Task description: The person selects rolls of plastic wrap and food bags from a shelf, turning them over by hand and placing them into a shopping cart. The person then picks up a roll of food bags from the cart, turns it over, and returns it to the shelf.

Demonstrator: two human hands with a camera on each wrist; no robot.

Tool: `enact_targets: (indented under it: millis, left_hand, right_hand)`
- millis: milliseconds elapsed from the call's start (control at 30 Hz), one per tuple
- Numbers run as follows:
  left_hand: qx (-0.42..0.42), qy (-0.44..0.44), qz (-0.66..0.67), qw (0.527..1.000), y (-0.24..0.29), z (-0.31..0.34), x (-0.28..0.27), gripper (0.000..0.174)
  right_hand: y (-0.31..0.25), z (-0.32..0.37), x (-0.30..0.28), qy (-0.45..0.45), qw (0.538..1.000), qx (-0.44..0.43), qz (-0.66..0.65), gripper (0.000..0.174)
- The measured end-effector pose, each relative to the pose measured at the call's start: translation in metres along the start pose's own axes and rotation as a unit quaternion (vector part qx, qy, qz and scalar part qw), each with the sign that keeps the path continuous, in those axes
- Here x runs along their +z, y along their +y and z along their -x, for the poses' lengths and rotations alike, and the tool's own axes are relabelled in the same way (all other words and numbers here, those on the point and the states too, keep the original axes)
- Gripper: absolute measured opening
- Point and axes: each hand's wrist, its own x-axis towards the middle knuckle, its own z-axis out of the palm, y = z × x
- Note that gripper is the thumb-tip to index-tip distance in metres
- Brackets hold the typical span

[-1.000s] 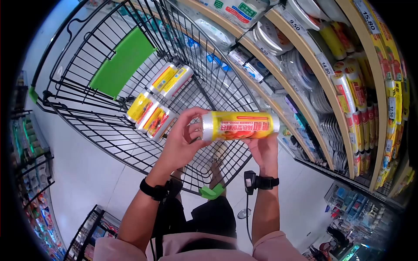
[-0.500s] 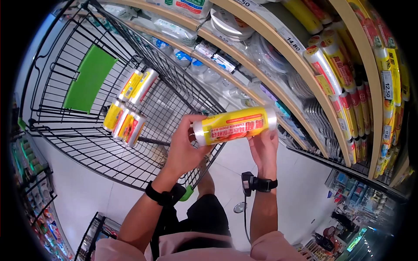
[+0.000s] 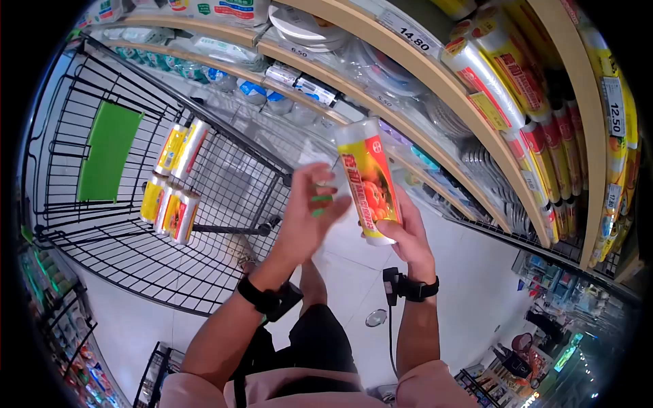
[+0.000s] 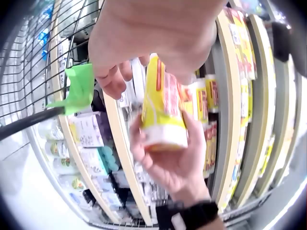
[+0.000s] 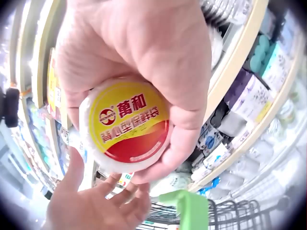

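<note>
My right hand (image 3: pixel 413 236) grips a yellow, red and white roll of food bags (image 3: pixel 371 187) near its lower end, thumb across the front. The roll stands almost upright, with tomatoes printed on its wrapper. In the right wrist view its round end label (image 5: pixel 129 120) faces the camera, yellow over red, with fingers wrapped around the sides. Just left of the roll, my left hand (image 3: pixel 304 221) is off it, fingers loosely bent and holding nothing. Several similar rolls (image 3: pixel 182 216) lie in two groups inside the shopping cart (image 3: pixel 231 173).
A green panel (image 3: pixel 110 151) hangs at the cart's far-left end. Curved wooden shelves (image 3: pixel 435 78) run along the right, with price tags, plates (image 3: pixel 309 30) and more packed rolls (image 3: pixel 513 68). Pale floor tiles (image 3: pixel 347 292) show below my hands.
The roll has turned from lying sideways between both hands to nearly upright in the right hand. My left hand has let go of it. The cart has shifted left in view.
</note>
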Motion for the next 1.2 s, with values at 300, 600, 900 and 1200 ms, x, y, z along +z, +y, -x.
enact_targets:
  millis: [300,600,900,1200]
  left_hand:
    - [-0.023,-0.061,0.145,0.987,0.042,-0.062,-0.022,0.04]
    - [-0.081,-0.051,0.217,0.972,0.06,-0.063,0.0,0.046]
    - [-0.042,-0.076,0.223,0.971,0.068,-0.051,-0.006,0.041]
    - [-0.015,-0.122,0.201,0.972,0.081,-0.024,0.003,0.035]
  right_hand:
    - [-0.025,-0.013,-0.035,-0.04,0.992,-0.078,-0.09,0.055]
    - [-0.051,-0.031,-0.022,0.117,0.975,-0.175,-0.077,0.059]
    - [-0.044,-0.035,-0.016,0.13,0.971,-0.157,-0.127,0.056]
    - [-0.014,-0.041,-0.031,0.116,0.96,-0.095,-0.236,0.055]
